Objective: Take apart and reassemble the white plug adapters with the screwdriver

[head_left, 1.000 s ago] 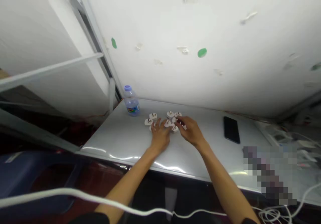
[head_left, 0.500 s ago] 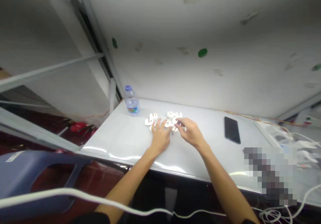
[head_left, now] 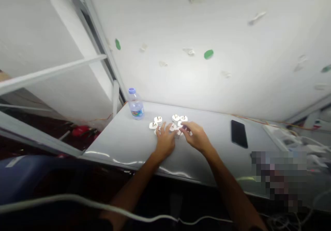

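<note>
Reaching: both my hands are down at the tabletop, over one cluster of plugs, in the head view.

Left hand: fingers spread wide and low, at the left side of the cluster, on or just over the plugs; nothing clearly held.

Right hand: fingers drawn together at the right side of the cluster, touching a plug; the hand hides too much to tell if it is gripped.

Main things: white three-pin plugs lying pins up between my hands, close together, some partly hidden under my fingers.

Surface: white tabletop, glossy, with the plugs near its middle.

Bottle: plastic water bottle, blue cap, upright near the back edge, left of the plugs.

Label: colourful bottle wrap, writing too small and blurred to read; no readable marks on the plugs.

Phone: black smartphone, lying flat to the right of my right hand, well apart.

Right side: power strip with white cables, partly behind a pixelated patch.

Foreground: white cable crossing low in view, over my left forearm.
</note>
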{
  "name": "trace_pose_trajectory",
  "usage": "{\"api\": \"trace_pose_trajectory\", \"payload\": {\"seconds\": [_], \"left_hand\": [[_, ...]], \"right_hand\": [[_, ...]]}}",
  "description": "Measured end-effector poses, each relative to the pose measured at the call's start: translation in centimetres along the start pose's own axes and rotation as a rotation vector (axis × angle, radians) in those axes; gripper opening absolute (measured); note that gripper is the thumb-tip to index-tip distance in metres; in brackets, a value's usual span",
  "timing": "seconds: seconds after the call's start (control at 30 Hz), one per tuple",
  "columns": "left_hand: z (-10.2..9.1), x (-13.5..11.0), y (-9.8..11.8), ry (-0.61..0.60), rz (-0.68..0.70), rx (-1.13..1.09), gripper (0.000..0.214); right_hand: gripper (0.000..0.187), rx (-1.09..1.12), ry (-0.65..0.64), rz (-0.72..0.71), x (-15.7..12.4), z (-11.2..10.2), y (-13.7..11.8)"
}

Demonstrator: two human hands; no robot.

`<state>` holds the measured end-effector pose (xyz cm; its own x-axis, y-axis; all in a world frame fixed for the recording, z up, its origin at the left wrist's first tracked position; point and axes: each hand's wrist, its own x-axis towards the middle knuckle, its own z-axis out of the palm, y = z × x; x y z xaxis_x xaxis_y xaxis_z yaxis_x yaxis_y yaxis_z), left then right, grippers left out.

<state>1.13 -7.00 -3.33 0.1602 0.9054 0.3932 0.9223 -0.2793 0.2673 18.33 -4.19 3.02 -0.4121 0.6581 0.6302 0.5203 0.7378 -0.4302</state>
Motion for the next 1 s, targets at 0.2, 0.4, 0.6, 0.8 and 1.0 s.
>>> {"api": "trace_pose_trajectory", "payload": {"seconds": [0.2,0.4,0.6,0.8,1.0], "left_hand": [[0.1,0.0,-0.1,0.001,0.001,0.006,0.046],[-0.1,0.0,0.0,-0.022,-0.003,0.008,0.047],[0.0,0.0,0.0,-0.001,-0.003,-0.011,0.046],[0.1,0.0,-0.1,-0.005,0.004,-0.004,0.048],[0.2,0.0,-0.1,-0.008,0.0,-0.018,0.049]], "right_hand": [[0.02,-0.016,0.013,0.007,0.3,-0.5,-0.1],[0.019,-0.033,0.07,0.003,1.0,-1.4,0.1],[0.019,-0.011,0.062,0.033,1.2,-1.8,0.2],[0.018,0.015,-0.028,0.045,0.0,-1.0,-0.3],[0.017,0.022,-0.081,0.054,-0.2,-0.6,-0.4]]}}
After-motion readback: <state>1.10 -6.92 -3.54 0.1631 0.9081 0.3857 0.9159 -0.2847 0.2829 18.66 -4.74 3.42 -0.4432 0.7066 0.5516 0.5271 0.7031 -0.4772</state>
